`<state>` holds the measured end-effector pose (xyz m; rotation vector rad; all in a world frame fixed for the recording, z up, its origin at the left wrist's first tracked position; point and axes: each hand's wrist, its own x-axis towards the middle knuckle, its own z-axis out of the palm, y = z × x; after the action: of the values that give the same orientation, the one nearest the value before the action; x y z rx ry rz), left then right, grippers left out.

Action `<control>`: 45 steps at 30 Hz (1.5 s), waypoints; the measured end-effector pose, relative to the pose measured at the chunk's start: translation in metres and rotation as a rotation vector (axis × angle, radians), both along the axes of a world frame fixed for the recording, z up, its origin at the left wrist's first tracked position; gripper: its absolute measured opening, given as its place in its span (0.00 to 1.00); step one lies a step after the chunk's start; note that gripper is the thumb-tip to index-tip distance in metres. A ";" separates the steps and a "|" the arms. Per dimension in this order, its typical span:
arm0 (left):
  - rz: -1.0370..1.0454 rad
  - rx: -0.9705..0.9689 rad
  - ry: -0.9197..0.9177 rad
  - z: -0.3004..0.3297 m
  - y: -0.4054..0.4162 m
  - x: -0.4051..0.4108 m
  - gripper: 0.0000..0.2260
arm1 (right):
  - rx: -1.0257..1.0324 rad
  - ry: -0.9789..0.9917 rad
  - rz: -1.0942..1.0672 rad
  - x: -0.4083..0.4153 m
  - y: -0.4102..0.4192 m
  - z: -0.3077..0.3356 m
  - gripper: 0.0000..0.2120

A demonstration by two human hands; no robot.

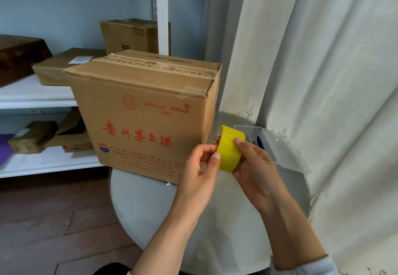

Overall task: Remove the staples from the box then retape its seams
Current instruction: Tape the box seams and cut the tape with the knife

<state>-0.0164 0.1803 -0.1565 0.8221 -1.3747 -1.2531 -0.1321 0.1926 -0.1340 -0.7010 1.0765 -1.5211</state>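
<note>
Box point(142, 111), brown cardboard with red print, stands upright at centre frame on the far-left part of a round table point(150, 205). Its printed face is toward the camera; its long axis runs left to right, and the old printed tape on top follows that axis along the centre seam. The near right top edge looks torn and slightly lifted. I cannot make out any staples from here.

Lower centre, the left hand point(199, 162) has its fingers curled in, thumb and fingertips pinching at the near edge of the tape roll point(230, 148). Just right of it, the right hand point(253, 162) grips the yellow roll, fingers wrapped over its outer face. The roll is held on edge, its open core facing left toward the box.

Judging by this, the retaping step is starting: the left hand appears to be hunting for the loose end. The next move calls for peeling that end free, then carrying the roll up to the top seam.

At right frame, a clear plastic case point(277, 145) lies open on the table near the curtain point(323, 59), holding small dark items too indistinct to name.
</note>
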 end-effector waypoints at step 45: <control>-0.084 -0.204 -0.231 -0.019 -0.007 0.004 0.04 | -0.007 -0.054 -0.005 0.003 -0.004 0.003 0.11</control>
<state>-0.0120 0.1729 -0.1755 0.7912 -1.7071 -1.0837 -0.1288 0.1882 -0.1315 -0.6589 1.0335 -1.5409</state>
